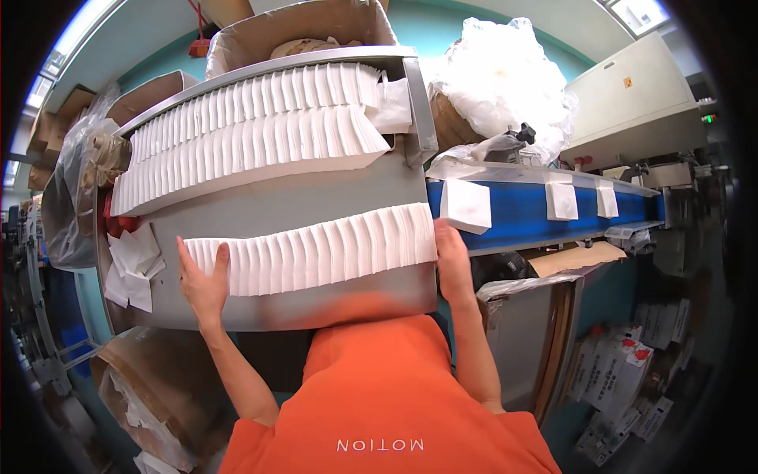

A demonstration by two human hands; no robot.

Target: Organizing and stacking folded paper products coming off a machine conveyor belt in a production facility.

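A long row of white folded paper napkins stands on edge across the near part of the metal table. At its left end is my left hand, fingers along the end and thumb over the near side. My right hand presses against the row's right end, beside the table's right edge. Between the two hands the row is squeezed together, its near face slightly wavy. Farther back, two more rows of napkins stand one behind the other along the table's raised rim.
Right of the table runs a blue conveyor belt carrying separate napkin stacks. Loose napkins lie at the table's left edge. Behind stand a cardboard box and a clear plastic bag. Another cardboard box sits low at left.
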